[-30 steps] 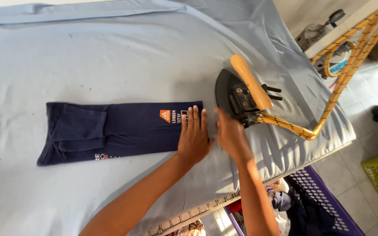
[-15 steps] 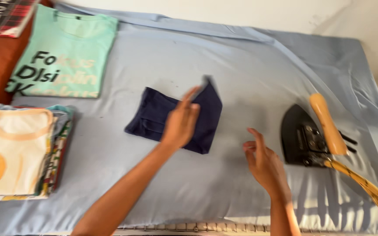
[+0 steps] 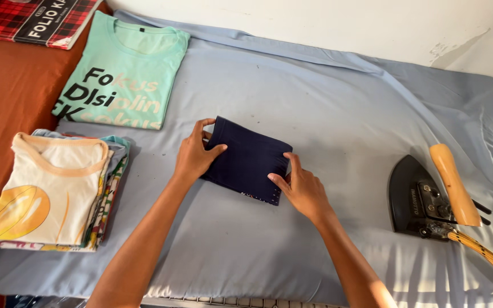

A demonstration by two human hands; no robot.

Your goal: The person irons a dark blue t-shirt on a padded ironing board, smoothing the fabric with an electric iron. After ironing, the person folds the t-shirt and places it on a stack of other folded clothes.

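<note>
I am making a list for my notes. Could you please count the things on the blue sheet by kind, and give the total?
Folded navy garment, held by left hand and right hand: 1
Folded mint T-shirt: 1
Stack of folded clothes, number of pieces cannot be told: 1
Iron with wooden handle: 1
Total: 4

Folded navy cloth garment (image 3: 246,165): between left hand (image 3: 194,157) and right hand (image 3: 300,187), on pale blue padded sheet (image 3: 315,102). Left of left hand: stack of folded shirts (image 3: 58,191); behind it, mint printed T-shirt (image 3: 122,71). Right of right hand: black wooden-handled iron (image 3: 432,197).
</note>
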